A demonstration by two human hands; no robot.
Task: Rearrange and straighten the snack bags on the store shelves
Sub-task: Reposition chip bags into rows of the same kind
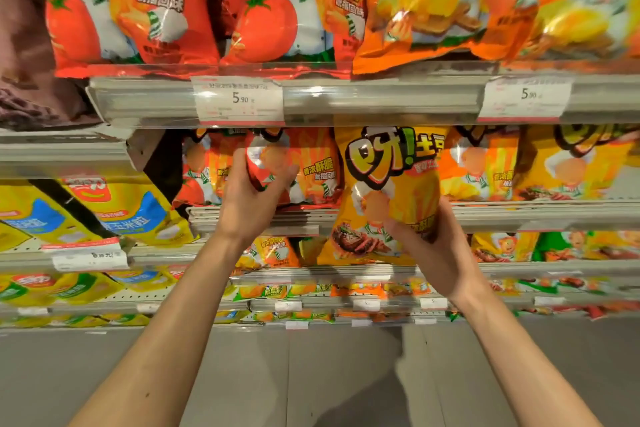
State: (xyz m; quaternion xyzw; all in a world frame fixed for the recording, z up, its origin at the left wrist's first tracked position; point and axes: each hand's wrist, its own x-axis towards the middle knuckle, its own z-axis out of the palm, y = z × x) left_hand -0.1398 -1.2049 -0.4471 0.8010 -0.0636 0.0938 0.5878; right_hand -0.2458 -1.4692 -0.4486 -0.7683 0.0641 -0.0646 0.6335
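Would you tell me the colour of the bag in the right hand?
Yellow-orange bag, gripped by the right hand; head view.

light: bright, even | glare: foil bags (166, 21) | blur: upper right, lower shelves | edges: wide-angle bowing

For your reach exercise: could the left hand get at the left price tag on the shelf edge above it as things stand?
Probably yes, once free: the left hand grips a red snack bag, and nothing blocks the price tag above it.

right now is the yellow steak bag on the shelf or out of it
Out. The yellow steak bag hangs upright in front of the shelf edges, with the right hand curled round its lower part.
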